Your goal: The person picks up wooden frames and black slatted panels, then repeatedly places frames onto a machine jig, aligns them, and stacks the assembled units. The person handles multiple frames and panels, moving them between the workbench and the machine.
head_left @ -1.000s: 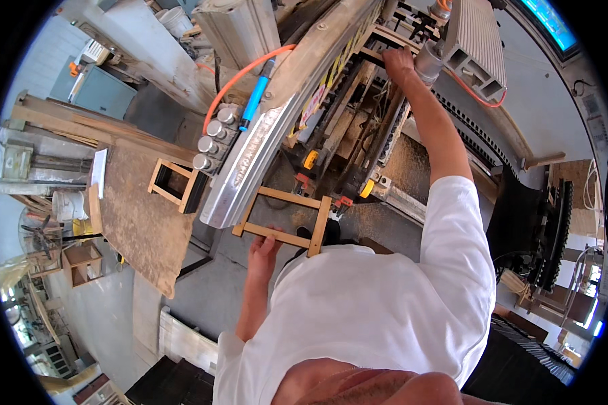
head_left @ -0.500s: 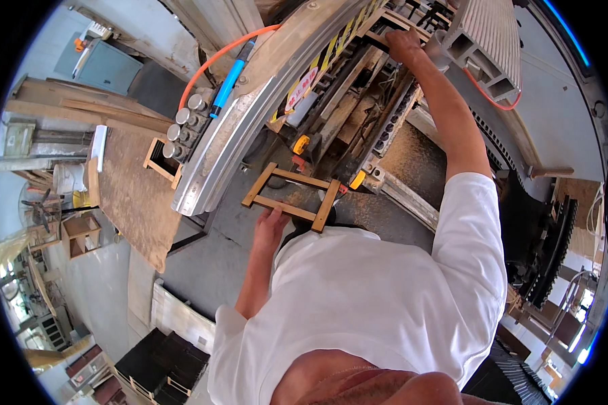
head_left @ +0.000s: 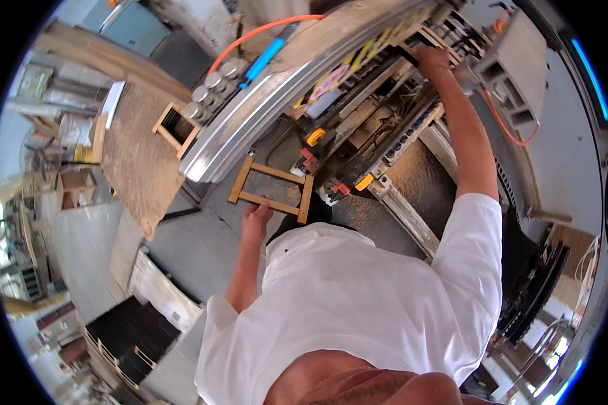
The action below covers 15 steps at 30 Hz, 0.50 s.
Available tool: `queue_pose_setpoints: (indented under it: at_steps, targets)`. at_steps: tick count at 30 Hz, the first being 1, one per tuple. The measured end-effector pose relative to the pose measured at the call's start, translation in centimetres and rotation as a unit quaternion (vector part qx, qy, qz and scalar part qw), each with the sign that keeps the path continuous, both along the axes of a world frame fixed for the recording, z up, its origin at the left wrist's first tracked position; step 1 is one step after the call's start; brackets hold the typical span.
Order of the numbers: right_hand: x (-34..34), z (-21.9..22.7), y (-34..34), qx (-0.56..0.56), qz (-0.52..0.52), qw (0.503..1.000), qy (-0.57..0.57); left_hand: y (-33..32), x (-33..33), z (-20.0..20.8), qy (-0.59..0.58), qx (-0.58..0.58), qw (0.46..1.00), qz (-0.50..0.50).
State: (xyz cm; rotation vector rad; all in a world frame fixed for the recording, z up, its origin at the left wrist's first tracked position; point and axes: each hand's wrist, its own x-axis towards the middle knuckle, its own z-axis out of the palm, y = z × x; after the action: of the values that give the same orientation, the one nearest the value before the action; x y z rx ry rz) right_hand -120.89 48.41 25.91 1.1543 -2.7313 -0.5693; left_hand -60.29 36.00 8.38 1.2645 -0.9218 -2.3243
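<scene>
My left hand (head_left: 257, 217) is closed on the near rail of a small rectangular wooden frame (head_left: 271, 173). The frame hangs before my waist, its crosspieces joined to two longer end pieces. My right arm stretches far forward to the machine (head_left: 400, 145). There my right hand (head_left: 434, 62), fingers curled down, is at a second wooden piece (head_left: 437, 40) that looks like a similar frame lying in the machine. The fingertips are partly hidden.
Yellow-and-red clamp parts (head_left: 315, 138) stick out at the machine's near end. A long metal beam (head_left: 213, 159) carries a blue tube (head_left: 263, 61) and an orange hose. Another wooden frame (head_left: 175, 128) sits by the board-topped table (head_left: 138, 158). Sawdust (head_left: 419, 172) covers part of the machine.
The view has swung, so the machine and beam appear farther right. My left hand and its frame sit slightly lower left in the picture. The right hand stays at the machine's far part.
</scene>
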Motion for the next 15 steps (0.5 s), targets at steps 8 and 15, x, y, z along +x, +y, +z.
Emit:
queue_pose_setpoints:
  at_steps: [8,15]
  targets:
    - [-2.5,-1.9,1.2,0.028,0.003,0.999,0.043,-2.6,2.6,-0.3,-0.046,-0.031,0.997,0.054]
    - [-0.2,0.2,0.2,0.074,-0.061,0.995,0.025,-11.0,7.4,-1.3,-0.108,-0.121,0.983,0.09]
